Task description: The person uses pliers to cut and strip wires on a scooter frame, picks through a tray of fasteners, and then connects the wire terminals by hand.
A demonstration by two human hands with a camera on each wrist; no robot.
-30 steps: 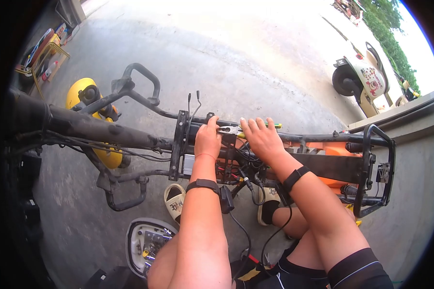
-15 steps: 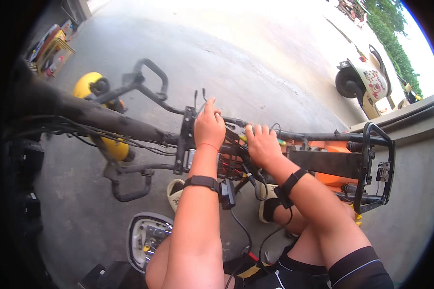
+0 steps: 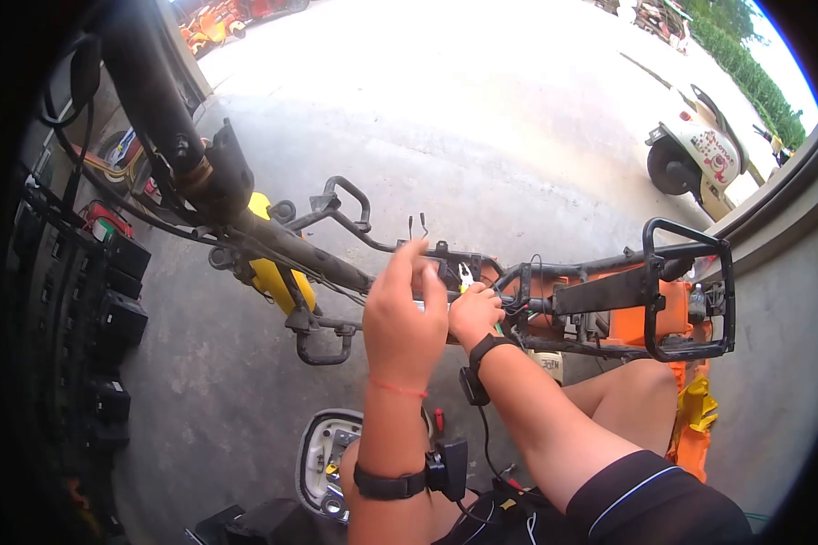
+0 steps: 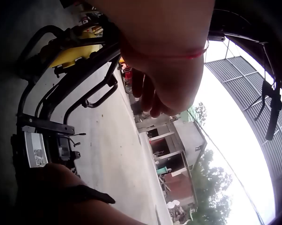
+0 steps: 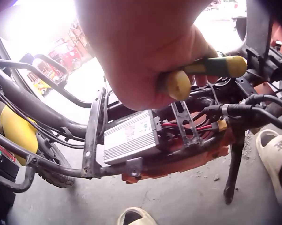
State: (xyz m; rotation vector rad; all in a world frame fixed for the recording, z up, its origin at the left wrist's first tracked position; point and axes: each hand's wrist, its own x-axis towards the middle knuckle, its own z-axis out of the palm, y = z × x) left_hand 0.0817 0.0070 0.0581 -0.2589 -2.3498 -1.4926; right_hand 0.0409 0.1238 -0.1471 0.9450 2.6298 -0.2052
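My right hand (image 3: 477, 316) grips a pair of pliers (image 3: 466, 275), metal nose pointing away from me over the bare black scooter frame (image 3: 332, 265). In the right wrist view the yellow and green pliers handles (image 5: 213, 67) stick out of the palm. Raised above the frame and closer to the head camera is my left hand (image 3: 404, 309), its fingers loosely extended and the thumb apart, with nothing seen in it. A silver finned box (image 5: 131, 136) sits in the frame below the right hand, with red and black wires (image 5: 197, 127) beside it.
The steering column (image 3: 145, 86) rises at the left, with black boxes (image 3: 123, 318) lined up beyond it. A light tray (image 3: 323, 454) of tools and hardware lies by my leg. Orange body panels (image 3: 650, 313) show under the rear frame. A cream scooter (image 3: 704, 150) is parked outside.
My left hand has come off the frame and risen toward the head camera. The right hand keeps the pliers, whose nose has turned from pointing left to pointing away. The head view has swung toward the left.
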